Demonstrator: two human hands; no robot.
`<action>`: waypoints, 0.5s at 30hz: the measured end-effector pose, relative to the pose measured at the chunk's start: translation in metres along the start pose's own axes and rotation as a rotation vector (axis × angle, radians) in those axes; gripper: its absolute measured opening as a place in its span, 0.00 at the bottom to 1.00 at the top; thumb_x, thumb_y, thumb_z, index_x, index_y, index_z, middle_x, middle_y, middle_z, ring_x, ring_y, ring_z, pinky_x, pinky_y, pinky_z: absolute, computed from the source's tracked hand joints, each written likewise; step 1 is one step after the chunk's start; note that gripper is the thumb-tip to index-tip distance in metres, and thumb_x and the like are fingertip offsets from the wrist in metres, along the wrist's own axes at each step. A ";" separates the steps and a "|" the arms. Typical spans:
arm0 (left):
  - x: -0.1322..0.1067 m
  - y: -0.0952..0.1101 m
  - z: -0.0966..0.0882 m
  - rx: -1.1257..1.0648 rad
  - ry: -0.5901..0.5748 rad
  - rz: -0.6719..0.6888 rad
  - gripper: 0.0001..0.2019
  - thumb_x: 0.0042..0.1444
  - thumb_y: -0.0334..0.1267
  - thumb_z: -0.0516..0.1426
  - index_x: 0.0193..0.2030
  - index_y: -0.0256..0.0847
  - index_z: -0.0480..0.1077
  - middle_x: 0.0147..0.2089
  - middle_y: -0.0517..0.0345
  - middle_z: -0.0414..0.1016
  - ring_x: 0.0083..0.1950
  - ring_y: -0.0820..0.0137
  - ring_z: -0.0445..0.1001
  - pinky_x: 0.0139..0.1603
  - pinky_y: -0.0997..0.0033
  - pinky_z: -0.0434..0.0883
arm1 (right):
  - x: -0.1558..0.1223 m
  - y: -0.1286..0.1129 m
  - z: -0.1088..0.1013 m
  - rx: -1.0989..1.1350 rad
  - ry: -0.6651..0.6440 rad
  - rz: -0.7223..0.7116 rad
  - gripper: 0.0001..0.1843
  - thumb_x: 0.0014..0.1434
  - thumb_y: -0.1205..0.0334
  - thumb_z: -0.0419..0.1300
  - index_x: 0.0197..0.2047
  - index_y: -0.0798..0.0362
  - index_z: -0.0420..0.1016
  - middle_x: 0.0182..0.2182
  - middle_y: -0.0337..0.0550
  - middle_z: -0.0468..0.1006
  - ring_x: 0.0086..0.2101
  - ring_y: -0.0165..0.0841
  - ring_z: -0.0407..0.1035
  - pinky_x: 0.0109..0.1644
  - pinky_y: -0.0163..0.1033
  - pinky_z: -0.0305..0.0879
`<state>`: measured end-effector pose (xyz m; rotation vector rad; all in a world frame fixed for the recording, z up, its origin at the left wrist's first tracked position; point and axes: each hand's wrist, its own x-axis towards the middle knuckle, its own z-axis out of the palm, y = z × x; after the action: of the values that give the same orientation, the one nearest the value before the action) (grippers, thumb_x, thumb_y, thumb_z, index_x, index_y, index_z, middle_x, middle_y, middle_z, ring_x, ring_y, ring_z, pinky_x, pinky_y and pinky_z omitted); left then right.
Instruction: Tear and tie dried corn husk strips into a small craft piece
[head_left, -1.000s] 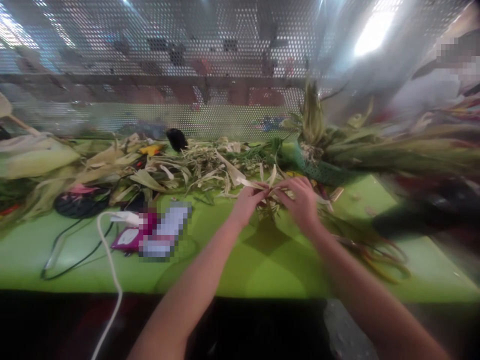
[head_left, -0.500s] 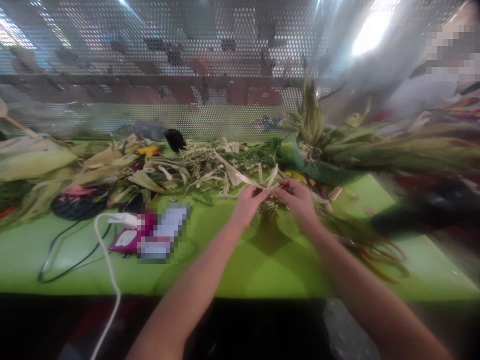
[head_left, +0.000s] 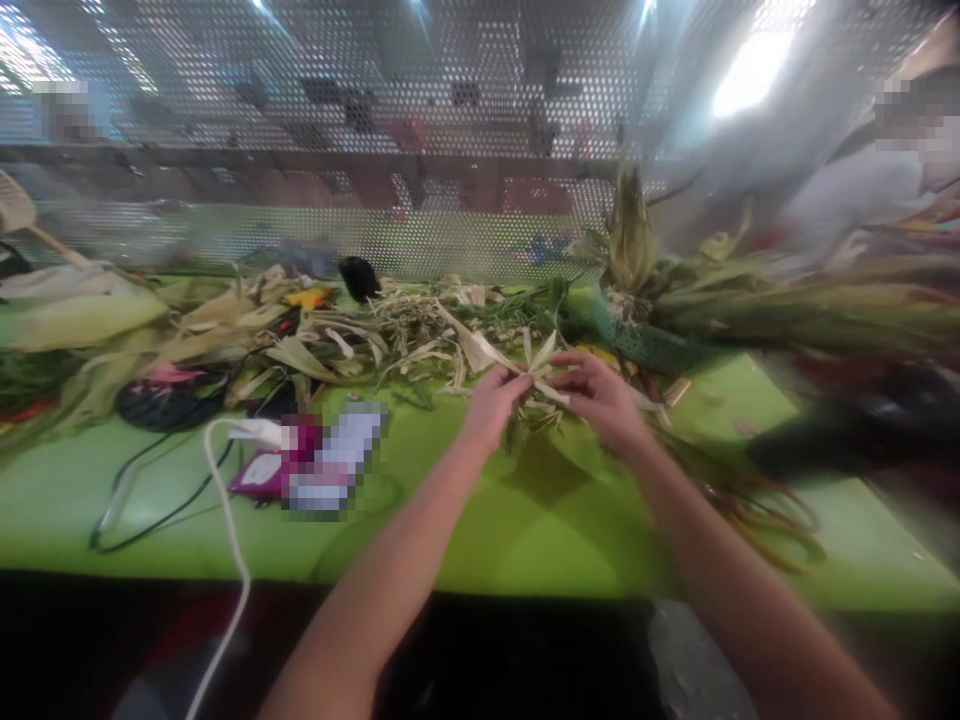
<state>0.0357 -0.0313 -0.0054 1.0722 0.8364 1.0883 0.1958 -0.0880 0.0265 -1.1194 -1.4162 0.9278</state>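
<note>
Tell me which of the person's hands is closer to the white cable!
Left. The left hand is right of the white cable, pinching pale husk strips; the right hand is farther right, past the left hand.

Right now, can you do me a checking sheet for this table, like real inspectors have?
Surface: green tabletop, shadow beneath the hands.
Things in hand: pale strips, spread out between the hands.
Clutter: dried leafy pile along the back; magenta packet at left.
Hands: left hand pinches the strips; right hand touches them, grip unclear.
Cables: white cable runs over the near edge; black cable lies on the tabletop at left.
Surroundings: perforated screen behind; another person at right, blurred.
</note>
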 end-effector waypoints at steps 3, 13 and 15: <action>-0.001 0.002 0.001 0.099 -0.048 0.058 0.09 0.51 0.39 0.62 0.38 0.37 0.74 0.27 0.61 0.69 0.29 0.74 0.65 0.33 0.73 0.60 | -0.001 -0.002 0.004 -0.177 0.079 -0.099 0.12 0.49 0.63 0.67 0.39 0.51 0.77 0.33 0.42 0.81 0.34 0.34 0.74 0.41 0.40 0.70; -0.012 0.006 0.010 0.332 -0.273 0.225 0.08 0.56 0.39 0.59 0.41 0.38 0.73 0.38 0.56 0.74 0.40 0.68 0.69 0.45 0.69 0.65 | -0.001 0.009 0.003 -0.300 0.284 -0.039 0.11 0.53 0.54 0.66 0.29 0.53 0.74 0.23 0.37 0.72 0.25 0.29 0.63 0.28 0.35 0.59; -0.010 0.003 0.012 0.328 -0.256 0.213 0.08 0.54 0.39 0.61 0.40 0.38 0.73 0.35 0.58 0.73 0.37 0.69 0.68 0.41 0.71 0.65 | -0.001 0.005 0.003 -0.330 0.335 -0.037 0.12 0.52 0.54 0.67 0.31 0.53 0.73 0.24 0.37 0.72 0.26 0.30 0.64 0.30 0.35 0.61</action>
<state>0.0432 -0.0441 0.0013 1.5694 0.7197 0.9803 0.1939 -0.0873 0.0207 -1.4139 -1.3318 0.4583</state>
